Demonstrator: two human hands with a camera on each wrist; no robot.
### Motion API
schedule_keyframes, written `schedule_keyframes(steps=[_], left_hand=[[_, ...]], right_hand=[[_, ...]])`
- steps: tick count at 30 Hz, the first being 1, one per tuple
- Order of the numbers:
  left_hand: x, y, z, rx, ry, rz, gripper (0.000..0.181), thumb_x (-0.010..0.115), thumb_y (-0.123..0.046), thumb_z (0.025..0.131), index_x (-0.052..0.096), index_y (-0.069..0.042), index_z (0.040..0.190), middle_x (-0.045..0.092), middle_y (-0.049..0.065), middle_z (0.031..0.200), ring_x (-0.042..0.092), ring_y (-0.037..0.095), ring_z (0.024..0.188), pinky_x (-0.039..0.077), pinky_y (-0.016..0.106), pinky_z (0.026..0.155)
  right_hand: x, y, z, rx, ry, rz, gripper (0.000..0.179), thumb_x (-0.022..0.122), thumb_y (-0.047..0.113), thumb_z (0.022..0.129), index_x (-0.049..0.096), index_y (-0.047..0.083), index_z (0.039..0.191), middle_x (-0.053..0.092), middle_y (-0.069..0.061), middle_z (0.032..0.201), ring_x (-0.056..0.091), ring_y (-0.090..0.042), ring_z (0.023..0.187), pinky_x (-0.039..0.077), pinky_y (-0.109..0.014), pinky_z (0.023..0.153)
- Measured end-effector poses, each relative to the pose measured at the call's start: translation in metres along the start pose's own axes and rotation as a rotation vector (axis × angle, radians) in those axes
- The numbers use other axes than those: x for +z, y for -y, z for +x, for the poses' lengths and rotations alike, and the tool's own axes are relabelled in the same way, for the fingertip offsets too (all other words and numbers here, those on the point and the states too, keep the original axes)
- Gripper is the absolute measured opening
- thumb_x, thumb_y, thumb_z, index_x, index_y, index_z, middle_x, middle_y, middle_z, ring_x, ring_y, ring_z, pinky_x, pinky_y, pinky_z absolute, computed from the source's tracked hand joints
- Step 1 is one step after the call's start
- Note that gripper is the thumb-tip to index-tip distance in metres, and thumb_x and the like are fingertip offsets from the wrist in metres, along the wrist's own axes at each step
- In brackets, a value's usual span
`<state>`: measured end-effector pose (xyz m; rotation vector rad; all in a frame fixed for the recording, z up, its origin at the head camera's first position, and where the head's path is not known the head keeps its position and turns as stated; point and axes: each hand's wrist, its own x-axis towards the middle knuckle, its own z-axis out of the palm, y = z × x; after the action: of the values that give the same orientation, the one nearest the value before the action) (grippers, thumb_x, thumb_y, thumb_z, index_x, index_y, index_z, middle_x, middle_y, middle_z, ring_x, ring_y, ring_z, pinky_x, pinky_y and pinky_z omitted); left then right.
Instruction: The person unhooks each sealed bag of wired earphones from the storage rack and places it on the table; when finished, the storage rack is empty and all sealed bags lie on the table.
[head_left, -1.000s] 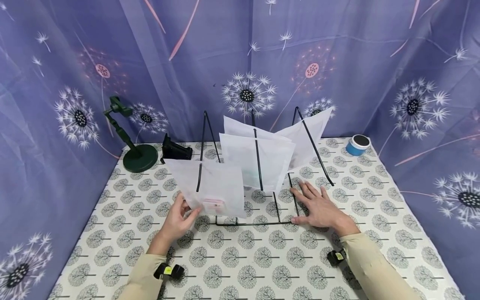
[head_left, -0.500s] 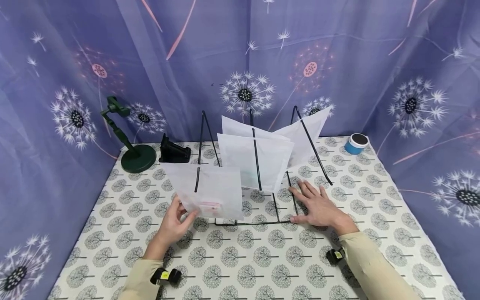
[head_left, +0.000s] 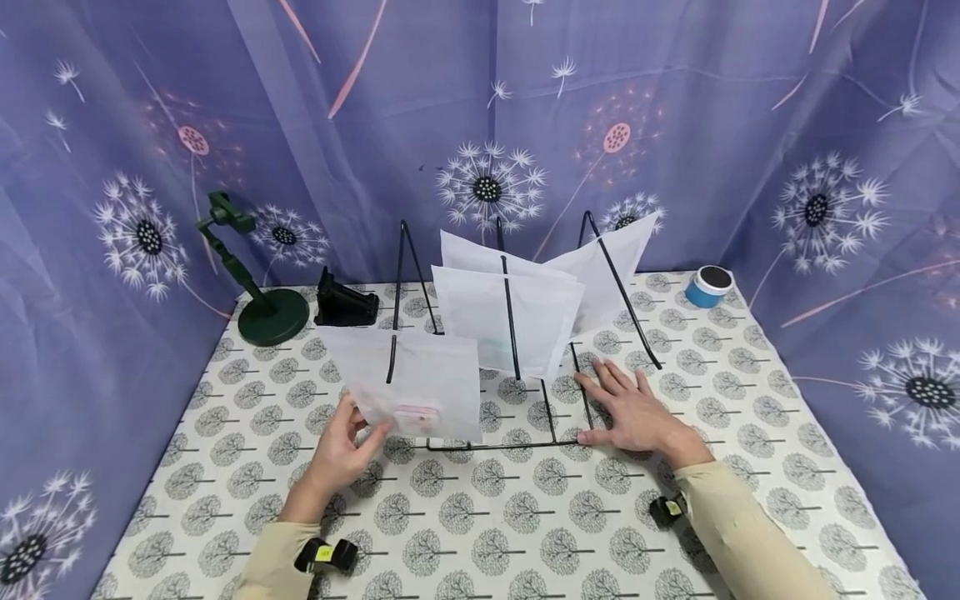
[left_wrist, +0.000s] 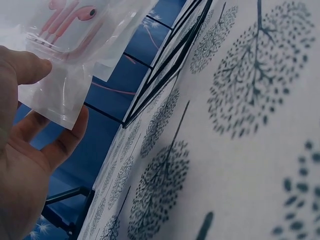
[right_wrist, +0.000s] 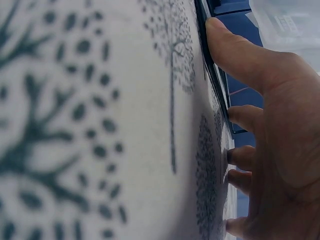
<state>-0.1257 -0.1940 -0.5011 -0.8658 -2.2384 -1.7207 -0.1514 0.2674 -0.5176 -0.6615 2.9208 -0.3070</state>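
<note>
A black wire rack (head_left: 510, 446) stands mid-table, with frosted plastic bags on its hooks. From the left hook hangs a bag (head_left: 442, 375) with pink earphones (left_wrist: 65, 25) inside. My left hand (head_left: 337, 446) pinches that bag's lower left corner between thumb and fingers. In the left wrist view the thumb (left_wrist: 30, 67) lies over the bag's face, with fingertips behind the corner. Fingers spread, my right hand (head_left: 637, 417) rests at the right end of the rack's base; its thumb (right_wrist: 235, 45) touches the front wire.
Two overlapping bags (head_left: 487, 317) hang on the middle hook, another bag (head_left: 615, 271) on the right one. Back left are a dark green stand (head_left: 273, 317) and a black holder (head_left: 345, 304). A blue jar (head_left: 707, 287) sits back right. Patterned curtains (head_left: 360, 150) border the table.
The earphone bag has come slightly lower and to the left, with my left hand pinching its corner throughout. The right hand stays on the base. The head view has shifted a little.
</note>
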Motion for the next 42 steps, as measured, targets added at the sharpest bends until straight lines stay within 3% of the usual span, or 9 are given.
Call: schedule_keyframes(steps=[3,9,16,18,24,27,31,42], left_hand=[[-0.001,0.006,-0.004,-0.004,-0.004,-0.011,0.050,0.060,0.021,0.081,0.040,0.011,0.126,0.059,0.003,0.120,0.063,0.003,0.109,0.058,0.028,0.087],[0.001,0.000,-0.004,0.011,-0.017,-0.016,0.053,0.059,0.028,0.077,0.040,0.016,0.125,0.057,-0.006,0.121,0.062,0.000,0.108,0.056,0.023,0.089],[-0.002,-0.001,-0.010,0.015,-0.032,0.019,0.053,0.059,0.030,0.074,0.039,0.017,0.123,0.059,0.015,0.116,0.061,-0.002,0.108,0.055,0.021,0.089],[-0.001,0.000,-0.012,0.023,-0.039,0.017,0.054,0.059,0.029,0.075,0.040,0.016,0.124,0.059,0.016,0.116,0.062,-0.001,0.107,0.055,0.022,0.089],[0.004,0.002,-0.017,0.061,-0.057,-0.007,0.055,0.059,0.029,0.075,0.040,0.016,0.126,0.057,-0.001,0.122,0.062,0.002,0.108,0.054,0.019,0.090],[0.004,-0.001,-0.018,0.046,-0.058,-0.019,0.056,0.059,0.028,0.076,0.040,0.015,0.127,0.055,-0.007,0.124,0.061,0.002,0.110,0.053,0.019,0.093],[0.004,-0.005,-0.019,0.027,-0.050,-0.030,0.055,0.059,0.028,0.076,0.040,0.014,0.127,0.055,-0.009,0.124,0.062,0.002,0.110,0.054,0.021,0.092],[0.007,-0.006,-0.028,0.060,-0.045,-0.037,0.049,0.056,0.031,0.074,0.039,0.019,0.119,0.056,-0.010,0.122,0.062,0.002,0.109,0.053,0.020,0.092]], right_hand=[[-0.001,0.001,0.000,0.000,0.001,0.001,0.102,0.060,0.075,0.076,0.028,0.018,0.155,0.015,-0.022,0.161,0.013,-0.043,0.148,0.008,-0.075,0.111],[0.000,0.000,-0.002,0.009,0.004,0.008,0.103,0.060,0.075,0.076,0.027,0.018,0.155,0.014,-0.022,0.161,0.012,-0.043,0.148,0.007,-0.075,0.111],[0.001,0.000,0.000,0.002,-0.002,0.008,0.102,0.059,0.076,0.076,0.027,0.019,0.155,0.015,-0.022,0.161,0.013,-0.043,0.148,0.008,-0.075,0.111],[0.001,0.000,0.000,0.004,0.001,0.008,0.102,0.059,0.076,0.076,0.027,0.019,0.155,0.015,-0.022,0.161,0.013,-0.043,0.148,0.008,-0.074,0.112],[0.001,0.000,-0.001,0.006,0.000,0.015,0.102,0.061,0.075,0.076,0.027,0.018,0.155,0.014,-0.022,0.161,0.012,-0.043,0.148,0.007,-0.075,0.112],[0.001,0.000,-0.001,0.002,-0.006,0.013,0.103,0.060,0.075,0.076,0.026,0.018,0.155,0.013,-0.022,0.161,0.012,-0.043,0.148,0.007,-0.075,0.112],[0.002,0.000,-0.001,0.002,-0.011,0.020,0.103,0.060,0.075,0.076,0.027,0.018,0.155,0.014,-0.022,0.161,0.013,-0.043,0.148,0.007,-0.075,0.111],[0.002,-0.001,-0.001,0.002,-0.006,0.012,0.103,0.059,0.076,0.076,0.026,0.019,0.155,0.014,-0.021,0.161,0.012,-0.042,0.148,0.006,-0.074,0.112]])
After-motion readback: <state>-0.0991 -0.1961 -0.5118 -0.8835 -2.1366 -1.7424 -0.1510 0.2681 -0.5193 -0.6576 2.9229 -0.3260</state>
